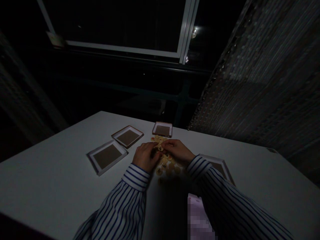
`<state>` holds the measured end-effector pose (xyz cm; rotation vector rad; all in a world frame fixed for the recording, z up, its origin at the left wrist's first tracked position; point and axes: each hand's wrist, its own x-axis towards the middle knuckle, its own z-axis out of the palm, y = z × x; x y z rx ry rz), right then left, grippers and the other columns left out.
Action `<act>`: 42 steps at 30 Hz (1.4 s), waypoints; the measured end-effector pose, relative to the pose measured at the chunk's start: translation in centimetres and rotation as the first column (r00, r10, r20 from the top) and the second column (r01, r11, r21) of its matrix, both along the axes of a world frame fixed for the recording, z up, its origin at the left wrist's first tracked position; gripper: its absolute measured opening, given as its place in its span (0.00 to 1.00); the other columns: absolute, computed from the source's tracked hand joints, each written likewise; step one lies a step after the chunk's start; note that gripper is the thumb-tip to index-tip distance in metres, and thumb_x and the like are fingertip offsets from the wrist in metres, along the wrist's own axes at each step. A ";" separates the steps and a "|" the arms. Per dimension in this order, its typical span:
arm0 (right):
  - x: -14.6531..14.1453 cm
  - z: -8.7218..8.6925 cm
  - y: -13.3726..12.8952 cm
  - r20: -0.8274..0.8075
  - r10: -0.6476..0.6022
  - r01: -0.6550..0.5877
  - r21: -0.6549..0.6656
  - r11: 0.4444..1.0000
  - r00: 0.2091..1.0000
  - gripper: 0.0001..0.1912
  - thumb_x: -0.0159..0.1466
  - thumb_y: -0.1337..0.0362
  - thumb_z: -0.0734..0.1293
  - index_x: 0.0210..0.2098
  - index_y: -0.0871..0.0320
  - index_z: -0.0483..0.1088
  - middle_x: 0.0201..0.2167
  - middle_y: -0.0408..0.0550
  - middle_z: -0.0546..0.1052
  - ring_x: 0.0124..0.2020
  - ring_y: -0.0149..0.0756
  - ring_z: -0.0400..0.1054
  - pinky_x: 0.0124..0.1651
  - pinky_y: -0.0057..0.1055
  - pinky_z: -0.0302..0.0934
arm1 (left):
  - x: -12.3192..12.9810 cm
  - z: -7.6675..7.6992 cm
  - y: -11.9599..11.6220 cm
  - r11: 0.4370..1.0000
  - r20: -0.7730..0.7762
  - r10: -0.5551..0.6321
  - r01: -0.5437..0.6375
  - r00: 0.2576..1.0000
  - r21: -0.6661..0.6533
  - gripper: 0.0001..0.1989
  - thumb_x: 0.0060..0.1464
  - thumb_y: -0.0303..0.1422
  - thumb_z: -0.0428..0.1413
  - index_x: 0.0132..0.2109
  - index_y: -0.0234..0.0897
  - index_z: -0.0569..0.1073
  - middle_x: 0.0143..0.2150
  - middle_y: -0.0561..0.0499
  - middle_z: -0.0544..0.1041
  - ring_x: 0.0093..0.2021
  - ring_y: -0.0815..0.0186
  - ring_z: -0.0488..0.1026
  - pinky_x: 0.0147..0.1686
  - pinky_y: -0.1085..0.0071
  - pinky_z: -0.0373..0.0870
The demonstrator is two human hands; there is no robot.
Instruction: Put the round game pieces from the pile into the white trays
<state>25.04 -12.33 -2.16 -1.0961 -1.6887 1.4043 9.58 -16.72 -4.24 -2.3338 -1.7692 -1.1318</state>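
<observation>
Your left hand (146,156) and right hand (178,150) meet at the fingertips over the pile of round pieces (164,160), mid-worktop (62,166), around one piece with a dark character (160,148); too dim to tell whether you pinch it or only touch it. Main risk, as I judge it: your fingers crowd the pile, so a knuckle or thumb could nudge neighbours and scatter them. Poor light could make you misread a mark or miss a grip. The dark near piece (160,181) sits in your shadow, easily overlooked. Your right sleeve (225,196) covers part of the right tray (221,168); dragging the forearm back could shift it, or catch the pinkish object (197,216) just beside. Count: two hands; four trays, the others being the near-left tray (107,156), the back-left tray (128,137) and the far tray (162,130); one pinkish object, partly pixelated, kind unclear. Pieces: well over a dozen, exact number hidden by overlap, your hands and the gloom.
</observation>
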 end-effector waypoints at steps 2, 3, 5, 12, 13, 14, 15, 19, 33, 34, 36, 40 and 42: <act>-0.4 0.2 -0.4 -0.030 0.008 -0.009 -0.026 1.000 1.000 0.12 0.51 0.59 0.65 0.29 0.62 0.70 0.21 0.42 0.71 0.23 0.27 0.63 0.29 0.26 0.58 | 0.0 0.2 -0.1 1.000 0.011 0.002 -0.002 1.000 0.006 0.17 0.48 0.39 0.53 0.44 0.35 0.69 0.40 0.46 0.75 0.42 0.60 0.69 0.41 0.63 0.65; -0.6 0.4 -0.5 -0.053 0.011 -0.012 -0.035 0.999 0.999 0.12 0.51 0.59 0.66 0.29 0.62 0.70 0.21 0.42 0.71 0.23 0.27 0.64 0.30 0.27 0.58 | 0.0 0.3 -0.2 1.000 0.014 -0.001 0.001 1.000 0.011 0.17 0.48 0.38 0.53 0.44 0.35 0.70 0.40 0.46 0.75 0.42 0.60 0.69 0.41 0.63 0.65; -1.0 0.6 -0.9 -0.097 0.015 -0.019 -0.036 0.999 0.995 0.11 0.51 0.60 0.66 0.28 0.62 0.70 0.21 0.42 0.71 0.24 0.27 0.64 0.32 0.27 0.58 | -0.1 0.5 -0.3 1.000 0.017 -0.015 0.015 1.000 0.023 0.14 0.48 0.37 0.53 0.42 0.35 0.70 0.39 0.47 0.75 0.41 0.61 0.69 0.41 0.64 0.65; -1.5 0.7 -1.2 -0.102 0.049 -0.047 0.020 0.999 0.994 0.10 0.53 0.61 0.64 0.28 0.63 0.69 0.23 0.43 0.72 0.24 0.26 0.63 0.31 0.25 0.58 | -1.0 0.6 -0.4 1.000 0.076 -0.019 0.018 0.997 0.015 0.14 0.48 0.36 0.51 0.42 0.34 0.72 0.38 0.47 0.76 0.39 0.62 0.71 0.42 0.65 0.66; -1.4 0.8 -1.1 -0.093 0.036 -0.034 0.024 0.999 0.995 0.11 0.53 0.60 0.64 0.29 0.63 0.69 0.24 0.44 0.72 0.25 0.26 0.64 0.32 0.25 0.58 | -1.4 0.6 -0.4 1.000 0.095 -0.010 0.010 0.995 -0.002 0.15 0.48 0.36 0.51 0.42 0.34 0.72 0.38 0.47 0.76 0.39 0.63 0.71 0.42 0.66 0.66; -1.1 0.8 -1.0 -0.075 0.021 -0.018 0.031 0.999 0.997 0.11 0.54 0.60 0.64 0.29 0.63 0.69 0.26 0.45 0.73 0.26 0.26 0.65 0.33 0.26 0.58 | -2.0 0.6 -0.5 1.000 0.114 0.007 -0.003 0.993 -0.031 0.15 0.48 0.36 0.51 0.42 0.34 0.72 0.38 0.47 0.76 0.38 0.63 0.71 0.41 0.68 0.67; -0.9 0.9 -0.9 -0.052 -0.001 0.003 0.040 0.999 0.999 0.11 0.54 0.60 0.64 0.29 0.63 0.69 0.27 0.46 0.74 0.28 0.27 0.66 0.34 0.26 0.59 | -2.6 0.6 -0.5 0.997 0.128 0.029 -0.020 0.991 -0.070 0.16 0.48 0.37 0.50 0.43 0.34 0.72 0.39 0.47 0.76 0.38 0.64 0.72 0.40 0.69 0.67; 0.3 1.1 -0.3 0.083 -0.044 0.037 0.089 0.995 0.996 0.12 0.54 0.60 0.63 0.31 0.63 0.71 0.30 0.48 0.74 0.31 0.30 0.67 0.36 0.27 0.59 | -5.2 0.3 -0.6 0.974 0.108 0.170 -0.150 0.980 -0.171 0.17 0.46 0.39 0.50 0.42 0.36 0.73 0.39 0.48 0.75 0.36 0.65 0.72 0.37 0.72 0.68; 0.1 1.0 -1.3 0.543 -0.120 -0.157 0.435 0.887 0.831 0.12 0.57 0.61 0.59 0.35 0.58 0.71 0.31 0.45 0.74 0.34 0.32 0.66 0.38 0.28 0.57 | -6.9 0.0 -2.0 0.915 -0.236 0.095 -0.178 0.967 -0.361 0.16 0.46 0.37 0.48 0.39 0.39 0.75 0.35 0.46 0.75 0.35 0.63 0.72 0.33 0.72 0.66; -0.1 1.1 -1.5 0.591 -0.133 -0.201 0.464 0.863 0.795 0.12 0.57 0.61 0.59 0.35 0.57 0.71 0.32 0.45 0.74 0.35 0.33 0.66 0.39 0.28 0.56 | -6.9 0.2 -2.2 0.907 -0.252 0.064 -0.162 0.966 -0.389 0.16 0.45 0.37 0.48 0.39 0.40 0.75 0.34 0.47 0.76 0.34 0.63 0.72 0.33 0.72 0.66; -0.6 1.4 -2.0 0.646 -0.169 -0.271 0.524 0.808 0.745 0.12 0.58 0.61 0.59 0.36 0.57 0.71 0.34 0.46 0.74 0.38 0.35 0.65 0.41 0.29 0.54 | -6.8 0.3 -2.5 0.894 -0.266 0.029 -0.144 0.964 -0.425 0.16 0.45 0.36 0.48 0.39 0.40 0.75 0.33 0.47 0.76 0.34 0.62 0.73 0.33 0.72 0.66; -1.5 1.6 -2.8 0.719 -0.165 -0.405 0.548 0.732 0.675 0.11 0.58 0.64 0.59 0.36 0.57 0.71 0.36 0.47 0.74 0.40 0.35 0.64 0.43 0.30 0.51 | -6.5 0.2 -2.7 0.870 -0.221 0.041 -0.144 0.974 -0.473 0.16 0.43 0.34 0.50 0.41 0.37 0.74 0.34 0.46 0.76 0.34 0.62 0.73 0.33 0.71 0.67; -1.9 1.5 -3.0 0.741 -0.158 -0.446 0.545 0.710 0.653 0.11 0.58 0.63 0.59 0.36 0.57 0.70 0.36 0.47 0.74 0.40 0.35 0.64 0.44 0.31 0.50 | -6.4 0.1 -2.6 0.866 -0.205 0.038 -0.134 0.978 -0.481 0.16 0.43 0.33 0.50 0.40 0.37 0.74 0.33 0.47 0.77 0.33 0.62 0.73 0.33 0.71 0.67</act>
